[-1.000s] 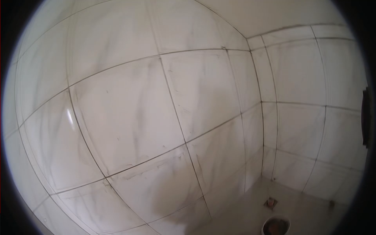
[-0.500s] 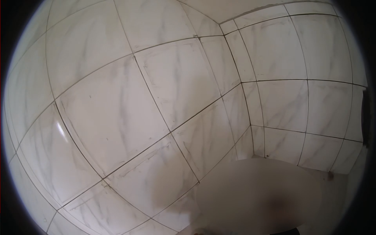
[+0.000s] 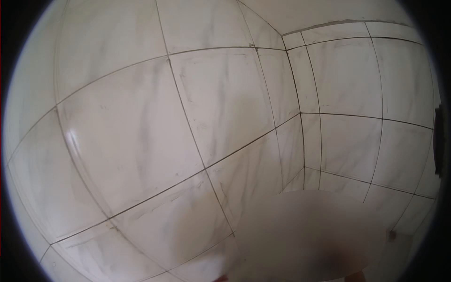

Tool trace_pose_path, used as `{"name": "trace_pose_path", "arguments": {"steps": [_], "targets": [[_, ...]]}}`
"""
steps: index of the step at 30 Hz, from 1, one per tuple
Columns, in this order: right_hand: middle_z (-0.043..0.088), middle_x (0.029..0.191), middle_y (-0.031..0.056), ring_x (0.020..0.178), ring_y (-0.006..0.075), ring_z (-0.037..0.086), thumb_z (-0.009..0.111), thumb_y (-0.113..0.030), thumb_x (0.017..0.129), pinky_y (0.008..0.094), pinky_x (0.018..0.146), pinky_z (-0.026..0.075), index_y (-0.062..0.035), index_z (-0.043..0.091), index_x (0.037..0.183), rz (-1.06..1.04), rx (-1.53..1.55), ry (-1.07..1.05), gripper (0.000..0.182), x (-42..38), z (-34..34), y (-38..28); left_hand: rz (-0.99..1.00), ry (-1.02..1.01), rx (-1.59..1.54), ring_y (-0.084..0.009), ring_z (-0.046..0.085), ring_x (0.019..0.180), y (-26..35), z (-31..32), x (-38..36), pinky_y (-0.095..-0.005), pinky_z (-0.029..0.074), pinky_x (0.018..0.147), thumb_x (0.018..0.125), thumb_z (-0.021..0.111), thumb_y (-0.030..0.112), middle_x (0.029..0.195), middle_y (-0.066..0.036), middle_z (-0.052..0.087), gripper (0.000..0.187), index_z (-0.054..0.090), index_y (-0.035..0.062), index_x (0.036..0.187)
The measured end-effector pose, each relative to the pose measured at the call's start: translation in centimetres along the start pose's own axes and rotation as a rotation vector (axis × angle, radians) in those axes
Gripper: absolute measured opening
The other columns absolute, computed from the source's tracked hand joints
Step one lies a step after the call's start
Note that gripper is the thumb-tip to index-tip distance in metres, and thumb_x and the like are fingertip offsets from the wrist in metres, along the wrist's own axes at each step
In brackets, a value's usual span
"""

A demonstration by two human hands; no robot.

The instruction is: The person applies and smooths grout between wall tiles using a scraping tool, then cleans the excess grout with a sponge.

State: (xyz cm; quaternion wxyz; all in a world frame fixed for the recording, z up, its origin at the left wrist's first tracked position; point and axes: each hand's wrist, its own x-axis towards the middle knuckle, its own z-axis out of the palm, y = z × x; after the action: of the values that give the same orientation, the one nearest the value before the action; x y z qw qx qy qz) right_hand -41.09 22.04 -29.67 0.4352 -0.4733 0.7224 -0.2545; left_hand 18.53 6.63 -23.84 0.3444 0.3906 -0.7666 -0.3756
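Note:
Neither of my hands can be made out. Along the bottom edge a small reddish-brown sliver (image 3: 221, 278) shows, too little of it to tell what it is. Further right, a brownish patch (image 3: 355, 276) sticks up below a large blurred oval (image 3: 300, 235). The blur hides whatever lies behind it at the lower right. No held object is visible.
A wall of pale marbled tiles (image 3: 127, 127) with dark grout lines fills most of the view. It meets a second tiled wall (image 3: 350, 145) at a corner right of centre. A dark object (image 3: 439, 141) stands at the right edge.
The view has tilted and shifted, so the corner and right wall sit lower and slightly further right. The reddish-brown sliver and brownish patch now show at the bottom; a dark shape there is gone.

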Motion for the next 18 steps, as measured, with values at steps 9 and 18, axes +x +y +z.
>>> {"name": "trace_pose_path", "arguments": {"steps": [9,18], "targets": [[0.056,0.098,0.0102,0.081,0.0189,0.059,0.052,-0.027,0.093,0.0358,0.065,0.051,-0.0094,0.042,0.132,-0.774,0.445,0.484,0.044,2.7,-30.6,-45.6,1.111,0.661,0.505,-0.0154,0.045,0.07,31.0,-26.2,24.9,-0.0231,0.036,0.056,0.091,0.05,0.015,0.093,-0.014,0.054,0.036,0.054,-0.0032,0.122],[0.065,0.114,0.0214,0.107,0.0342,0.062,0.066,-0.021,0.081,0.0392,0.092,0.049,-0.0008,0.065,0.117,-1.606,-0.242,1.568,0.041,1.6,-50.0,-92.3,0.929,1.074,0.762,-0.0127,0.048,0.074,32.1,-31.8,30.5,-0.0245,0.036,0.061,0.097,0.043,0.012,0.091,-0.008,0.055,0.032,0.053,-0.0031,0.123]]}}
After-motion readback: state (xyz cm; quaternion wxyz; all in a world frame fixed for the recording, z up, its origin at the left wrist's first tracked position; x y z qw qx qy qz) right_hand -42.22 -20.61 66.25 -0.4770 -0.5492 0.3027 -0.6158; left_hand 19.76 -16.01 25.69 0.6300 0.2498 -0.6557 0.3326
